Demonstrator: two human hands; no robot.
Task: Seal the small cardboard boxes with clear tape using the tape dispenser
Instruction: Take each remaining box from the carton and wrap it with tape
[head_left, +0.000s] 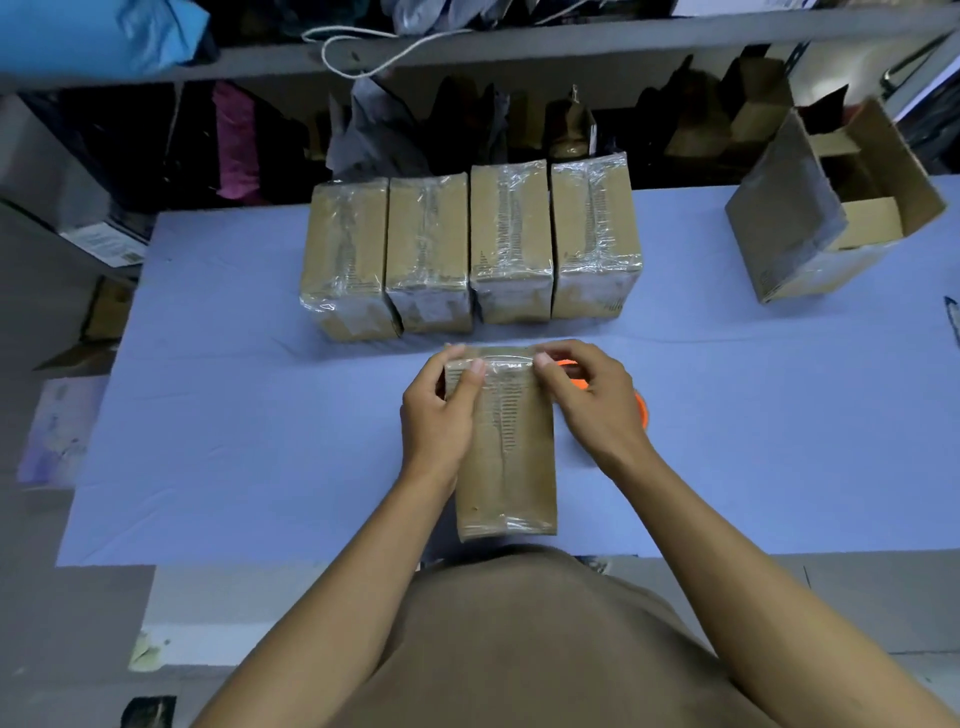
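So, the box being sealed (506, 447) lies on the blue worktop (234, 415) right in front of the person, long axis pointing straight away from them toward the row of four taped boxes (470, 249) at the back. Both hands are at its far end: the left hand (441, 410) has its fingers curled round the far left corner with the thumb pressing down on the tape, and the right hand (587, 400) pinches the tape at the far right corner. The orange tape dispenser (641, 410) sits just beside the box, mostly hidden behind the right hand, so that hand is clearly nearer for the next strip. An open cardboard box (831, 208) waits far right.
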